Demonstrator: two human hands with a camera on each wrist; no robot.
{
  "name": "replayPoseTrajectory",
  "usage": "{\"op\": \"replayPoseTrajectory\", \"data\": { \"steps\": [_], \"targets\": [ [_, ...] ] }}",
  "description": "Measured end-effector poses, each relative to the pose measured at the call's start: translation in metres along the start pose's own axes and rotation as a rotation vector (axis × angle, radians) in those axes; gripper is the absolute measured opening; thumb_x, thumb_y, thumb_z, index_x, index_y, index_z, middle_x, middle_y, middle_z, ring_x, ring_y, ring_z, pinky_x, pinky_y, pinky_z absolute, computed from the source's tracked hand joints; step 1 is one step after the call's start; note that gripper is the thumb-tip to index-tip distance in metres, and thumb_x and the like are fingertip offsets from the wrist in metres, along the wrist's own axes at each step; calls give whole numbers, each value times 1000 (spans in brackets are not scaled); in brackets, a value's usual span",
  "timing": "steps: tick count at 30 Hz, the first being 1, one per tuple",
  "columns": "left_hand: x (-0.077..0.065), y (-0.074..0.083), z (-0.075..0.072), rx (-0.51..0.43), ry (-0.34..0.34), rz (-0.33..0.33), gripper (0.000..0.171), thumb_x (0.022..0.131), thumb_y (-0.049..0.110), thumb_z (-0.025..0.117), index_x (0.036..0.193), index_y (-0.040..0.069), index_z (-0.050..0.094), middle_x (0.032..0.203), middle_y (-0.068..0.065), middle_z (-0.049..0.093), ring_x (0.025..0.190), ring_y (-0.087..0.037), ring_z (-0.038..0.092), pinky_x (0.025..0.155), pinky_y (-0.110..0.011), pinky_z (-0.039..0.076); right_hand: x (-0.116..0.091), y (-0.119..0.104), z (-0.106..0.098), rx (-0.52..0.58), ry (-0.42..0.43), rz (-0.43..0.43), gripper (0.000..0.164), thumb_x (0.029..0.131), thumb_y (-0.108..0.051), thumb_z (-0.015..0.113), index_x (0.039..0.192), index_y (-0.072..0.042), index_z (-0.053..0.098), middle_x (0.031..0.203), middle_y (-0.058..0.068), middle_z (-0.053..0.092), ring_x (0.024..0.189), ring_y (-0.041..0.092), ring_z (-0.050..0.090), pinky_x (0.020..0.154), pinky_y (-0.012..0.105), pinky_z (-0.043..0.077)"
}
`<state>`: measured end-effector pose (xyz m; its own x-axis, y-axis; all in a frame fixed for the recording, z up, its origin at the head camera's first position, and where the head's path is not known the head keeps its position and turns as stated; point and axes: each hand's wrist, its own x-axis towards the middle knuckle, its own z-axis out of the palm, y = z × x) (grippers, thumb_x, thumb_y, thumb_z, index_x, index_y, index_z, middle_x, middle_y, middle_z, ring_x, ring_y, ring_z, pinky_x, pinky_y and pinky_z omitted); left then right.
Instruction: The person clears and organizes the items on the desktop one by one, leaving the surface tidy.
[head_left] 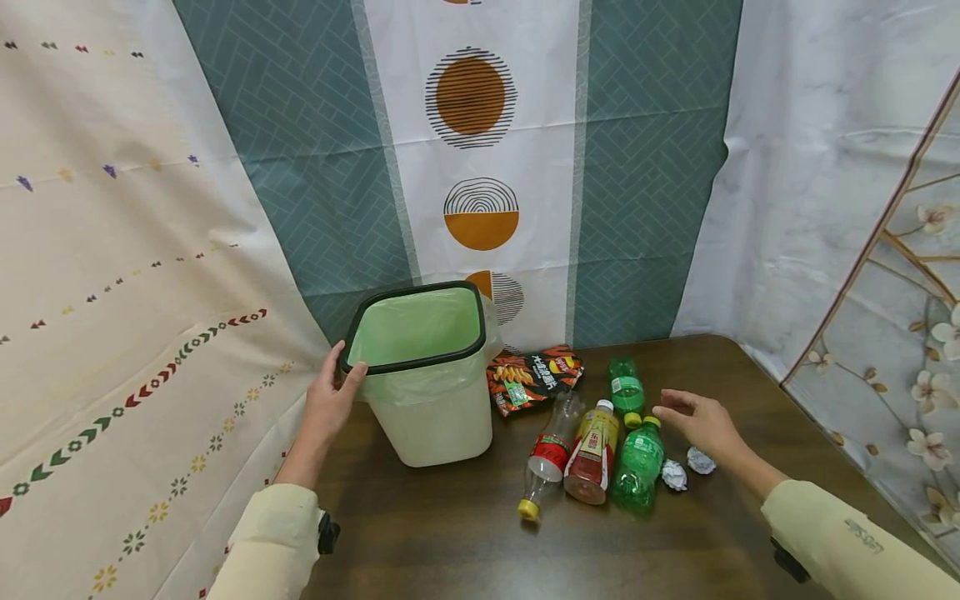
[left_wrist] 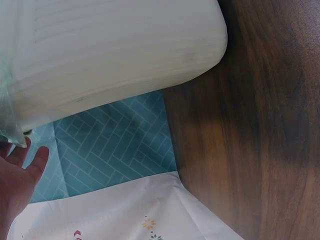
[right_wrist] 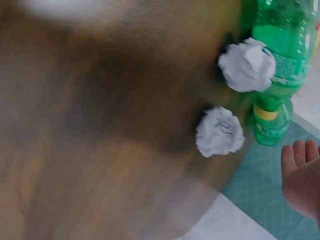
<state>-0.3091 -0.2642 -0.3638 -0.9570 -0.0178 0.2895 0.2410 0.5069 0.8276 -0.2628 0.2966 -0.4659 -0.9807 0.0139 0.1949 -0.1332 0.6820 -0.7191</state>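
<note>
Left of centre in the head view, a pale bin (head_left: 435,429) with a black rim (head_left: 420,363) and a thin liner stands upright. The left hand (head_left: 326,410), thumb and fingers spread, touches the rim's near-left corner. Right of centre, the right hand (head_left: 705,425), fingers loosely bent and holding nothing, is just beside the yellow cap of a green bottle (head_left: 639,467). Another green bottle (head_left: 626,390) lies above it; a yellow-labelled bottle (head_left: 594,454), then a red-labelled bottle (head_left: 551,454), lie to its left. Two paper balls (head_left: 674,476) sit lower right, a snack packet (head_left: 532,375) beside the bin, all on a brown bench (head_left: 420,533).
</note>
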Motion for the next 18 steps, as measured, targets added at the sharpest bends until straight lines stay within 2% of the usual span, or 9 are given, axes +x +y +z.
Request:
{"op": "replayPoseTrajectory", "data": {
  "steps": [6,11,18],
  "targets": [
    [0,0,0,-2,0,-1,73,102,45,50,160,16,18,159,-20,26,142,-35,33,111,-51,31,-11,6,7,-9,-33,9,65,97,-42,64,136,8,54,131,27,59,116,45,57,88,54,50],
    [0,0,0,0,0,-5,73,102,46,51,160,15,18,158,-20,28,141,-35,34,111,-51,31,-21,9,13,-23,-63,18,69,95,-46,65,138,7,53,135,29,55,121,47,53,90,57,48],
    [-1,2,-1,2,-8,3,74,102,46,50,160,14,18,159,-21,26,142,-36,32,112,-53,29,-33,12,22,-67,-56,-30,70,90,-44,72,136,6,55,136,30,52,123,52,48,92,64,43]
  ]
}}
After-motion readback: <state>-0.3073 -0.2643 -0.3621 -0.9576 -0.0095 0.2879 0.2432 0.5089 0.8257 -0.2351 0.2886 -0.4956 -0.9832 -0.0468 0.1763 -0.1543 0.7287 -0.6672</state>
